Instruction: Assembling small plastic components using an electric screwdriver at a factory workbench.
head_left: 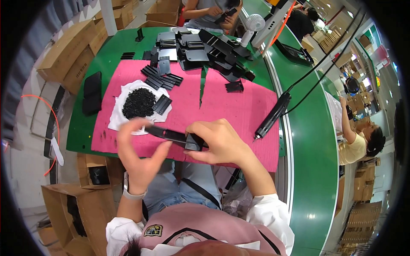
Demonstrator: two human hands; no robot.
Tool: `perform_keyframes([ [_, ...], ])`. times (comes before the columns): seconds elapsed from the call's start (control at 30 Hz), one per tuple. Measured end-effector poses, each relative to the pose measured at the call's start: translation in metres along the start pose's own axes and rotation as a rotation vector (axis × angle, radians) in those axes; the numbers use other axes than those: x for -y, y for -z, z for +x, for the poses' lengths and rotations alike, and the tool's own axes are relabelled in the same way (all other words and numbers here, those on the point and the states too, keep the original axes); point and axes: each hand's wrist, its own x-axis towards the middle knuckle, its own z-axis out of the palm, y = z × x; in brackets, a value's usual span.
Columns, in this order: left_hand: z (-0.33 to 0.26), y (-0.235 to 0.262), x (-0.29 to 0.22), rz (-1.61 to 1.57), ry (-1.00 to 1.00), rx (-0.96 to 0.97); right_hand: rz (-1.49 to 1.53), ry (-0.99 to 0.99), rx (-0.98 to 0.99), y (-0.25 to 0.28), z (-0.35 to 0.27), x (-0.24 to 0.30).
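Observation:
My right hand (pixel 220 143) is closed around one end of a long black plastic part (pixel 168 134), above the near edge of the pink mat. The part has a small slot, and a blocky section sits by my fingers. My left hand (pixel 139 155) is open, thumb and index finger apart around the part's other end; whether a fingertip touches it is hard to tell. Just beyond, a pile of small black screws or pins (pixel 139 103) lies on a white cloth (pixel 115 121). A small black plate (pixel 162 104) rests at the pile's right side.
A corded electric screwdriver (pixel 273 117) lies at the right of the pink mat (pixel 239 106). Black strips (pixel 160 79) and stacked black brackets (pixel 194 53) fill the far side. A black case (pixel 92 94) lies left, a small white fan (pixel 255 23) stands far right. Another person sits opposite.

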Motion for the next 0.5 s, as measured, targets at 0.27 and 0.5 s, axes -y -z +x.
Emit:
perform_keyframes([
  [0.27, -0.020, 0.018, 0.022, -0.767, 0.672, 0.291, 0.532, -0.168, 0.002, -0.025, 0.001, 0.005],
  [0.5, -0.072, 0.142, 0.085, -0.490, 0.724, -0.456, 0.572, -0.063, -0.084, -0.031, 0.027, 0.022],
])
